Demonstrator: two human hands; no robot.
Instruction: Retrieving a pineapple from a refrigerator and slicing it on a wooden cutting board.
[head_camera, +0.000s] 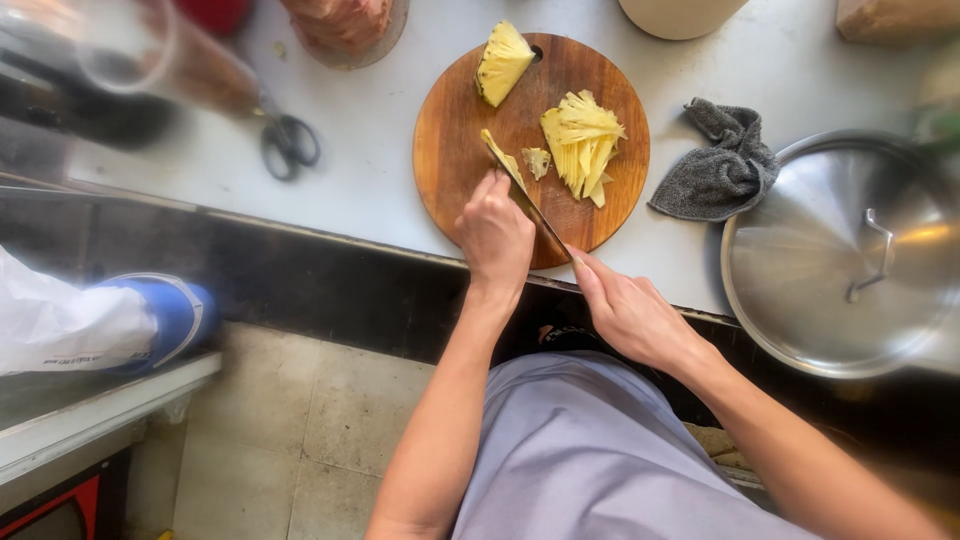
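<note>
1. My left hand (495, 235) is curled down over the near part of the round wooden cutting board (450, 150), fingertips pinning a thin pineapple slice (500, 155) that stands on edge.
2. My right hand (630, 310) is closed around the handle of a knife (535, 205); the handle is hidden inside the fist, and the blade runs up and to the left, lying right against the slice beside my left fingers.
3. The slice is pale yellow, narrow and long, tilted toward the board's middle. Just to its right sits a small offcut (537, 162), and beyond that a fanned pile of cut pineapple strips (582, 145).
4. A larger pineapple wedge (502, 62) rests at the far edge of the board, well apart from the blade.
5. The board lies on a pale grey counter (380, 150). A crumpled grey cloth (722, 165) lies just right of the board, and a steel pot lid (850, 255) beside that.
6. Black-handled scissors (290, 142) lie to the left of the board. Below the counter edge I see a tiled floor (300, 430) and my grey apron (590, 450).
</note>
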